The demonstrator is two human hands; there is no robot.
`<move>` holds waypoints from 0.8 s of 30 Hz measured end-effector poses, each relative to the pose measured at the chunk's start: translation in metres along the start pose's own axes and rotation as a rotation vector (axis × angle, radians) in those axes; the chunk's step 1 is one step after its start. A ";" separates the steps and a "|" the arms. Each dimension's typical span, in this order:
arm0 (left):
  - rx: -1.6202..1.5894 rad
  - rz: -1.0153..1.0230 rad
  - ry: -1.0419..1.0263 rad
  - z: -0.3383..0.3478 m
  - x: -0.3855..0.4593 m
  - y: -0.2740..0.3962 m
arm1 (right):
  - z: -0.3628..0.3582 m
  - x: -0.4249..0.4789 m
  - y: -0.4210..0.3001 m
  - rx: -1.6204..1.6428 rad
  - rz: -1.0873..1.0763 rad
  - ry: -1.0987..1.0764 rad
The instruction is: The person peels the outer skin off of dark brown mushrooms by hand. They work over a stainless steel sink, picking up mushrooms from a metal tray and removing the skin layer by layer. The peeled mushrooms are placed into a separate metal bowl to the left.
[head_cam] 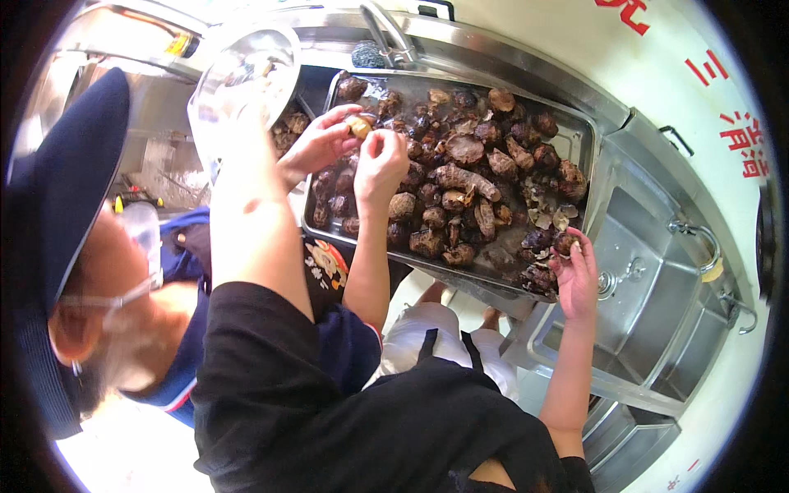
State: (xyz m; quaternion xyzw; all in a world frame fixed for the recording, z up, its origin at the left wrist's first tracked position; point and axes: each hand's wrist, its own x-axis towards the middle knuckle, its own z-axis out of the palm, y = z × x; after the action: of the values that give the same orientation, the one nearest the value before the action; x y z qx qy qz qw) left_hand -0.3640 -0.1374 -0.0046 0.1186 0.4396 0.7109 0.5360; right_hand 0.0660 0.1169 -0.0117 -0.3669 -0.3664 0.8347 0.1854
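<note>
My right hand (576, 271) holds a dark, rough-skinned taro corm (564, 244) in its fingers at the tray's near right corner. My left arm reaches up and left over a clear bowl (290, 46) with pieces in it. Glare washes out my left hand (259, 108), so its fingers and anything in them cannot be made out. Before me, a metal tray (579, 145) bears many brown taro corms (465, 180), some wet, with loose peelings (542, 219) at its right side.
A co-worker in a navy cap (74, 179) stands close at left, both hands (382, 163) on a partly peeled corm (359, 126) over the tray. A faucet (388, 31) and dark scrubber (368, 54) are behind it. Steel sinks (647, 246) with a faucet (703, 237) stand at right.
</note>
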 end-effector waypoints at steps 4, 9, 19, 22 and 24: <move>-0.062 0.609 0.566 0.087 0.026 0.013 | 0.005 0.002 -0.006 0.024 0.050 -0.081; 0.067 1.106 1.233 0.200 0.115 -0.013 | -0.005 0.006 -0.010 -0.074 0.000 -0.098; 0.733 0.428 0.386 0.303 -0.024 -0.268 | 0.000 0.004 0.014 -0.508 -0.166 -0.011; 0.733 0.355 0.391 0.288 -0.030 -0.269 | -0.001 -0.001 0.042 -0.587 -0.276 0.052; 0.681 0.270 0.446 0.283 -0.030 -0.267 | -0.002 -0.009 0.050 -0.507 -0.198 0.056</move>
State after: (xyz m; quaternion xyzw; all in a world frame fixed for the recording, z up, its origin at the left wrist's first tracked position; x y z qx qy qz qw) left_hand 0.0043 -0.0127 -0.0304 0.1886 0.7347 0.5974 0.2603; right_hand 0.0714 0.0793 -0.0456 -0.3868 -0.5926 0.6837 0.1781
